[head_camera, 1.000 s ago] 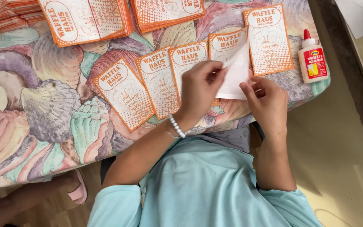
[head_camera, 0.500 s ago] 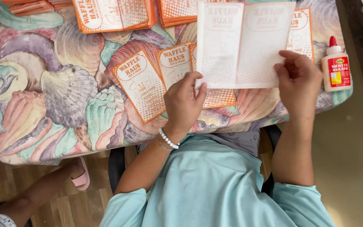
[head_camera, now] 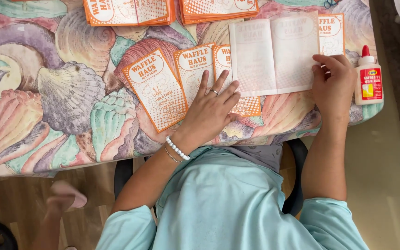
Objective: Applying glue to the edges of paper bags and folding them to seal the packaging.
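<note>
A white unfolded paper sheet (head_camera: 274,55), blank side up with faint print showing through, lies flat on the shell-patterned tablecloth (head_camera: 61,102). My right hand (head_camera: 333,85) presses on its right edge with the fingers curled over the paper. My left hand (head_camera: 211,111) rests flat with fingers spread on the row of orange-and-white printed cards (head_camera: 156,90), just below the sheet's left corner. It holds nothing.
Two stacks of orange printed cards (head_camera: 128,11) (head_camera: 218,9) sit at the table's far edge. A white glue bottle with a red cap (head_camera: 368,78) stands right of my right hand. A chair (head_camera: 297,185) is under me, and a foot in a pink shoe (head_camera: 65,196) is at the lower left.
The sheet, earlier folded and then held up open in both hands, now lies flat on the table. My left hand let go of it and spread over the cards.
</note>
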